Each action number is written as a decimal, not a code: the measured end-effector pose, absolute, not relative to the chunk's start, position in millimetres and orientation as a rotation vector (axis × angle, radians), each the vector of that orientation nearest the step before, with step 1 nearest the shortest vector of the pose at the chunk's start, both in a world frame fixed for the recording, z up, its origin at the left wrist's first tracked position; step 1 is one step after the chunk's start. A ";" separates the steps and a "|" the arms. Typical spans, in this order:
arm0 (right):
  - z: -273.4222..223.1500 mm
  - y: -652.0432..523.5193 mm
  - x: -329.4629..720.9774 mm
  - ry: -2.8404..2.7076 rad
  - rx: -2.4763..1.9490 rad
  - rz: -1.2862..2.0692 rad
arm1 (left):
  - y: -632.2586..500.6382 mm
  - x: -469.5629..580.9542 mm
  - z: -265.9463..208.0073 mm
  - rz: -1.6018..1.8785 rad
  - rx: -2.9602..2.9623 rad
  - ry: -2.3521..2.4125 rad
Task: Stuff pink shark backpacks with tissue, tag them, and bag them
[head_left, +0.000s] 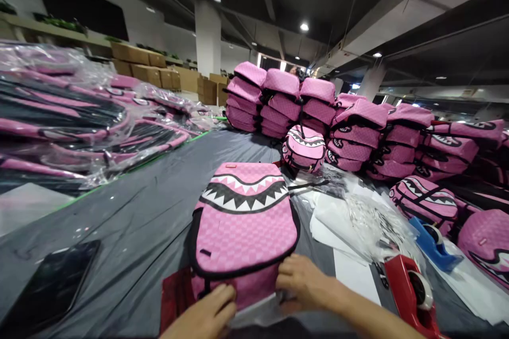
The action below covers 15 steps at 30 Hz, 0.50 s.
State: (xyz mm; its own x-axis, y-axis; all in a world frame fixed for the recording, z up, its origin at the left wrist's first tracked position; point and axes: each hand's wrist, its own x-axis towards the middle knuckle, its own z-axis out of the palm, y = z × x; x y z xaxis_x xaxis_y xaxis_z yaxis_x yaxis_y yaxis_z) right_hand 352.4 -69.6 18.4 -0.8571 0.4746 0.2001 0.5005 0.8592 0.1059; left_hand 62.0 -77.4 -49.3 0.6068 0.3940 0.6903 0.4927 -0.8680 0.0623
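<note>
A pink checkered backpack (pixel 246 228) with a black-and-white shark-mouth print and black piping lies in front of me, its near end facing me. My left hand (pixel 212 312) is closed at the lower left of that end, its fingers curled against the pink fabric. At the lower right corner, my right hand (pixel 304 282) is closed on the backpack's edge, with its fingertips partly hidden. Clear plastic (pixel 258 313) shows under the backpack between my hands; whether my fingers also hold it I cannot tell. A dark red flat piece (pixel 175 296) sticks out by my left hand.
Pink bags in clear plastic (pixel 79 116) are heaped at left. Stacked pink backpacks (pixel 280 95) line the back. A small pink bag (pixel 304 148) stands beyond mine. A red tape dispenser (pixel 405 286), blue tape dispenser (pixel 435 243) and plastic bags (pixel 366 217) lie right; a black phone-like slab (pixel 51 286) lies left.
</note>
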 end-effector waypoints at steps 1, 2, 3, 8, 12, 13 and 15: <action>36.6 -69.5 350.8 -2.853 -0.750 -0.177 | -76.7 59.9 -33.2 -1.104 -2.734 -0.768; 54.9 -68.6 349.4 -2.828 -0.737 -0.133 | -75.7 57.7 -14.6 -1.094 -2.779 -0.767; 72.5 -66.9 348.1 -2.801 -0.723 -0.109 | -74.5 55.7 5.9 -1.125 -2.800 -0.762; 123.1 -57.2 340.9 -2.508 -0.666 -0.276 | -70.2 53.9 97.4 -1.048 -2.784 -0.719; 118.1 -59.2 332.6 -2.251 -0.653 -0.386 | -68.4 63.6 108.8 -1.123 -2.372 -0.716; 114.2 -60.1 331.4 -2.247 -0.646 -0.402 | -68.1 66.8 105.1 -1.149 -2.254 -0.726; 106.1 -60.3 330.8 -2.262 -0.606 -0.443 | -69.3 72.9 96.4 -1.174 -2.104 -0.770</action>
